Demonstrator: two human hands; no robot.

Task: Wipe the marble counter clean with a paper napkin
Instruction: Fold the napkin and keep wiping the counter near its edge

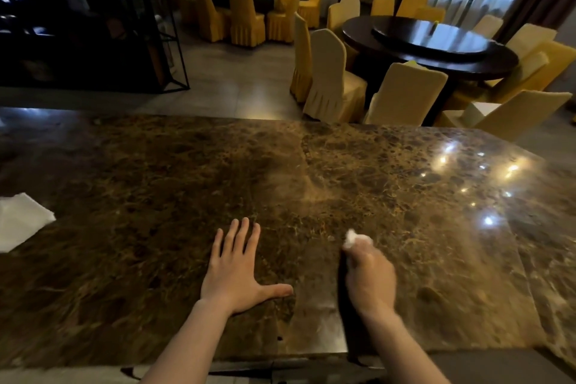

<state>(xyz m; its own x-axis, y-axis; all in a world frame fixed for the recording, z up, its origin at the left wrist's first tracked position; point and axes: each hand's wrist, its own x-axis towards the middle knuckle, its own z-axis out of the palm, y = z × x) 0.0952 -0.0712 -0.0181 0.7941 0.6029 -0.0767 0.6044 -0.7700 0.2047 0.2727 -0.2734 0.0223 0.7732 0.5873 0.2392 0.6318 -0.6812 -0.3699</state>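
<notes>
At the counter's left edge lies a spare flat white napkin [21,220], untouched. Near the front edge, the left hand [238,271] rests open, palm down, fingers spread on the marble counter [156,171]. Just right of it, the right hand [369,277], blurred, is closed around a crumpled paper napkin [355,238] pressed to the stone. Wiping looks underway; next, sweeping toward the hazy patch further right would need steady pressure
</notes>
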